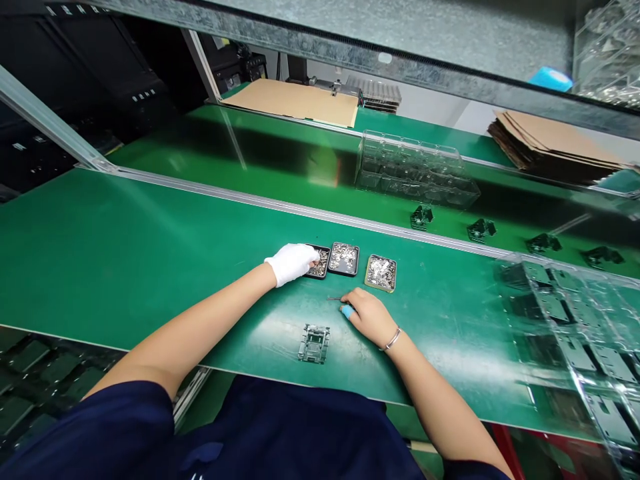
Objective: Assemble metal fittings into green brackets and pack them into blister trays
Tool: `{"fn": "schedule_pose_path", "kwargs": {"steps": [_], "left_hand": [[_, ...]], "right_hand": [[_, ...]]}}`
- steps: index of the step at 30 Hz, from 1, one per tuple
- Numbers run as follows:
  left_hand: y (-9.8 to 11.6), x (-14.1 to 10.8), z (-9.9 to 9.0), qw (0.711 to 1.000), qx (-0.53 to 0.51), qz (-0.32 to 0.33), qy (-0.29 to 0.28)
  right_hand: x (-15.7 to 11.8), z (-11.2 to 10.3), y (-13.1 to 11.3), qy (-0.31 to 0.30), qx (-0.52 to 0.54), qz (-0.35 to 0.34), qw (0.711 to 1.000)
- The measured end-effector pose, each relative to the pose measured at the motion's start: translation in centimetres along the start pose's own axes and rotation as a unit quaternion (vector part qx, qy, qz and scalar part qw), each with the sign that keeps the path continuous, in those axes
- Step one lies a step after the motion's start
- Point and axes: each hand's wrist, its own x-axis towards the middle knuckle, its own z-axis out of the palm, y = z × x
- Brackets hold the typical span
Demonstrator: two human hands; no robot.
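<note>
My left hand (293, 263) wears a white glove, its fingertips bare, and reaches into the leftmost small black tray (320, 272) of tiny metal parts. The fingers are pinched together there; whatever is between them is too small to name. My right hand (369, 316), with blue tape on a finger and a bracelet at the wrist, rests low over the green table. It is closed on a thin metal rod-like tool (334, 299) pointing left. A flat metal frame piece (315, 344) with cut-outs lies in front of me, between my forearms.
Two more small trays of metal parts, a dark one (344, 259) and a yellow-edged one (381, 273), sit right of the first. Clear plastic trays (575, 320) with metal plates stand at the right. Several black bent parts (422, 217) appear beyond the rail (300, 212). A metal shelf (320, 40) hangs overhead.
</note>
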Motion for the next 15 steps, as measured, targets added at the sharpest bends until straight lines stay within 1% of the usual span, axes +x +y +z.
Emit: {"fn": "schedule_pose_path", "kwargs": {"steps": [3,7,11,15], "left_hand": [[0.4,0.0,0.1,0.999,0.033,0.006,-0.008],[0.5,-0.2,-0.1,0.999,0.053,0.004,0.005],[0.0,-0.7,-0.6,0.999,0.048,0.003,0.025],[-0.7,-0.8,-0.9,0.999,0.019,0.010,0.036]], "right_hand": [[0.1,0.0,0.1,0.001,0.000,0.000,1.000],[0.1,0.1,0.1,0.003,0.003,-0.003,1.000],[0.2,0.2,0.3,0.006,0.004,-0.008,1.000],[0.2,0.3,0.5,0.014,0.010,-0.012,1.000]]}}
